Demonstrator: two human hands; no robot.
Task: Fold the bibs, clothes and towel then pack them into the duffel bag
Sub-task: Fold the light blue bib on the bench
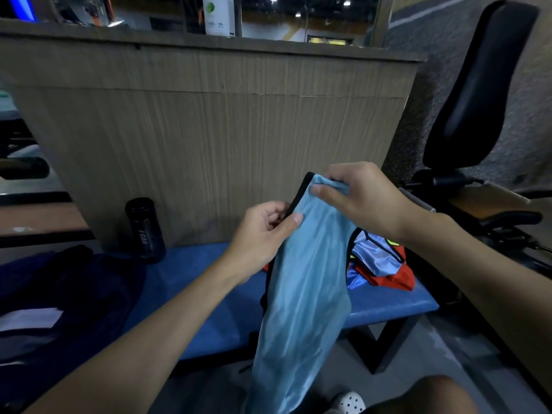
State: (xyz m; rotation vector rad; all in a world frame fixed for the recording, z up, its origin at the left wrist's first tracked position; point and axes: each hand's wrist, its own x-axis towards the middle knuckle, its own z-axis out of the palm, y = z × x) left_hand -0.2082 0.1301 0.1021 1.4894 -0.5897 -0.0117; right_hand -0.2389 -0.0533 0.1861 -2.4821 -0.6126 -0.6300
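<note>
- Left hand (263,234), reaching in from the lower left, pinches the black-trimmed edge of a light blue bib (304,294) between thumb and curled fingers.
- Right hand (364,198), slightly higher and to the right, grips the bunched top of the same bib, with the thumb pressed on the fabric.
- The bib hangs down from both hands in a long, loose drape, in front of the desk and toward the floor.
- A white perforated shoe (349,403) shows at the bottom edge, beside the bib's lower end.
- The desk (194,282) is a low bench with a blue padded top and a dark frame.
- A dark navy duffel bag (74,288) sits on the desk's left end.
- A rumpled pile of bibs (379,261), in red, pale blue and yellow-green, lies on the desk's right end, partly hidden behind the held bib.
- A black bottle (145,230) stands upright at the back of the desk, near the bag.
- A tall brown panel (209,130) rises directly behind the desk.
- A black chair (478,85) stands farther off on the right.
</note>
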